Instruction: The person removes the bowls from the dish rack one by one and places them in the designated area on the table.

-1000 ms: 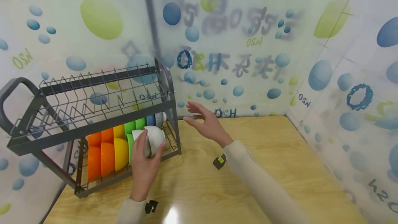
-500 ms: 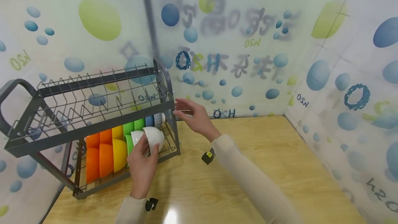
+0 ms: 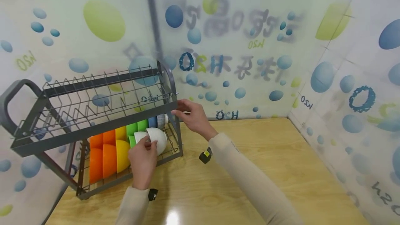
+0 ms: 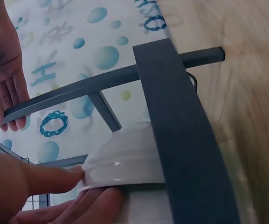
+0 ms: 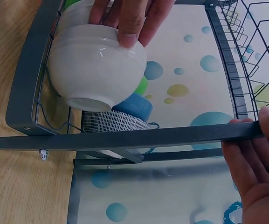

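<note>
My left hand (image 3: 143, 164) pinches the rim of a white bowl (image 3: 158, 140) at the right end of the front row on the rack's lower shelf. In the right wrist view, its thumb lies on the outside of the white bowl (image 5: 97, 65), with the other fingers behind the rim. A second white bowl (image 3: 140, 135) stands right behind those fingers, partly covered. My right hand (image 3: 196, 118) grips the right upright of the grey dish rack (image 3: 93, 126); the right wrist view has its thumb and fingers round the dark bar (image 5: 185, 135).
Orange bowls (image 3: 108, 160), a yellow bowl (image 3: 122, 155) and green bowls (image 3: 132, 127) line the lower shelf to the left. A blue bowl (image 5: 134, 106) and a patterned bowl (image 5: 113, 122) sit behind. The wire upper shelf (image 3: 103, 96) overhangs them. A wooden table (image 3: 250, 169) lies underneath.
My left hand has closed its fingers on the white bowl's rim. My right hand has moved left from beside the rack and now grips its upright.
</note>
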### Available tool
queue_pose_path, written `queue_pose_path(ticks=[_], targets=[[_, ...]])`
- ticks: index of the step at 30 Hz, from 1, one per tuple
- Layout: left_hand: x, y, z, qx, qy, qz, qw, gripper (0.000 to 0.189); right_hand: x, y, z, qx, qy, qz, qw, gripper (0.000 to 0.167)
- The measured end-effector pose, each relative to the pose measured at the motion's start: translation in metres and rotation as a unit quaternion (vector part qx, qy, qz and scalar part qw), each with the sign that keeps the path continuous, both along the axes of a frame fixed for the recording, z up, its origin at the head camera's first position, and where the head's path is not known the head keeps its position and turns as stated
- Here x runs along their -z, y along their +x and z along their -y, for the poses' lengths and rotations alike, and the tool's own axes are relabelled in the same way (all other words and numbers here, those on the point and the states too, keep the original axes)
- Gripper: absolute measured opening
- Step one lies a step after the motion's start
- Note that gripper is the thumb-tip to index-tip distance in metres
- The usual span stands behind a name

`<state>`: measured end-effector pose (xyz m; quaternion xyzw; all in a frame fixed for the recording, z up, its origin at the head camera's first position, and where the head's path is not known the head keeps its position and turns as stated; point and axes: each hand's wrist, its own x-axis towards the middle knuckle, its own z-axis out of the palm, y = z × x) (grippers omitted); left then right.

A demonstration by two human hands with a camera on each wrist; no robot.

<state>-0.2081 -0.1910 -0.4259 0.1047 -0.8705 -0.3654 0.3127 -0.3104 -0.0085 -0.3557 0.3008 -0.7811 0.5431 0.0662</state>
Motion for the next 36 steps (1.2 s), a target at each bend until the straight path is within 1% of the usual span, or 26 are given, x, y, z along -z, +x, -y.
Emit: queue_pose_path(ticks=[5,12,17,20,24,29,36], targets=[[-0.004,-0.003,0.000,0.004,-0.009,0.018,0.9998,0.027,0.002,0.000,-0.001,0.004,0.008,-0.004,0.9999,0.037],[-0.007,-0.005,0.001,0.011,-0.010,0.037,0.9992,0.022,0.003,0.001,0.000,0.010,0.000,-0.009,0.9999,0.036],[-0.006,-0.007,0.002,0.019,0.024,0.052,0.9982,0.024,0.003,0.001,0.001,0.013,-0.005,-0.006,0.9999,0.037],[-0.004,-0.007,0.001,0.011,0.043,0.052,0.9977,0.025,0.004,0.001,0.002,0.015,-0.009,-0.011,0.9998,0.037],[-0.001,-0.008,-0.001,-0.006,0.048,0.050,0.9976,0.024,0.006,0.000,0.004,0.015,-0.009,-0.015,0.9997,0.036],[0.001,-0.008,-0.002,-0.019,0.059,0.052,0.9967,0.024,0.006,0.000,0.005,0.016,-0.006,-0.022,0.9996,0.035],[0.003,-0.009,0.000,-0.041,0.096,0.040,0.9937,0.022,0.005,0.001,0.004,0.015,-0.005,-0.028,0.9995,0.033]])
